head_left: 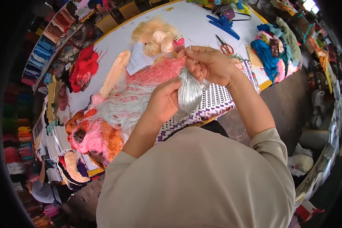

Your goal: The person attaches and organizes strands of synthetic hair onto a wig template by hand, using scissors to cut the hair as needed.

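A shiny silver-white skein of thread point(190, 94) hangs between my hands over the near edge of the table. My left hand point(164, 99) grips its left side, with the fingers partly behind the strands. At the top of the skein my right hand point(211, 62) is closed, thumb and forefinger pinched together toward the left. A fine strand may be in that pinch, but it is too small to tell. Loose pale grey threads point(119, 104) and pink threads point(155, 74) lie spread beyond my left hand. Beneath the skein is a purple-and-white woven mat point(216, 98).
On the white table point(114, 41) are a pink-topped spool point(178, 43), cream yarn balls point(159, 41), a printed paper point(138, 60), scissors point(227, 48) and a blue clip-like object point(223, 26). Coloured skeins point(268, 57) hang at the right edge. A person point(45, 190) is at lower left.
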Available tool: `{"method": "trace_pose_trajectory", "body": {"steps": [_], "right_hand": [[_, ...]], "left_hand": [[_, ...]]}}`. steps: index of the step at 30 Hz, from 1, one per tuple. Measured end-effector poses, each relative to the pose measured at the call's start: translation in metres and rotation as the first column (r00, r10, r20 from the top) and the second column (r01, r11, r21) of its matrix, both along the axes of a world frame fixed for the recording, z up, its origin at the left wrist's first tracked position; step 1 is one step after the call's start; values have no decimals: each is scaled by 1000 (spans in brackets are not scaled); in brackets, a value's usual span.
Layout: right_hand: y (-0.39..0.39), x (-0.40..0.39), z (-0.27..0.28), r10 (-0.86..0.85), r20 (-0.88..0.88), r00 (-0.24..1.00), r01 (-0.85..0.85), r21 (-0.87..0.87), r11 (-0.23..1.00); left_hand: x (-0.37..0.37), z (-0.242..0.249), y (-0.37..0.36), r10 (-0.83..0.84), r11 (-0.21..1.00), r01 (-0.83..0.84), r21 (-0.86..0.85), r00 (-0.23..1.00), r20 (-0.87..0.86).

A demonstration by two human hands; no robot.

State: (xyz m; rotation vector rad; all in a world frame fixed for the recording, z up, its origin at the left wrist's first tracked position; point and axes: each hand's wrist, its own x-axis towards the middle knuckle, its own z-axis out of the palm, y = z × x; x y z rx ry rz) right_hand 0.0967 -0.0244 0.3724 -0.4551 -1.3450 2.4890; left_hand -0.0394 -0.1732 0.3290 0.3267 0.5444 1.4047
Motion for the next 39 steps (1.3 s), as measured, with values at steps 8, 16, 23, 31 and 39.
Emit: {"method": "trace_pose_trajectory", "body": {"steps": [8, 16, 23, 31, 39], "right_hand": [[21, -23, -44, -26, -107, 994, 12, -127, 992], [34, -19, -49, -145, -197, 970, 109, -185, 977], [46, 16, -53, -500, -366, 785, 478, -156, 865], [-20, -15, -56, -345, -165, 924, 369, 623, 690], [-24, -7, -60, -451, -131, 883, 459, 450, 766]], "left_hand": [[-19, -26, 8, 9, 998, -3, 66, 996, -84], [-19, -19, 15, 96, 995, -96, 4, 993, -64], [-28, -28, 11, 371, 927, -338, 162, 762, -531], [-24, -30, 14, 284, 959, -218, 182, 698, -657], [-85, -20, 0, 233, 948, -257, 185, 167, -958]]}}
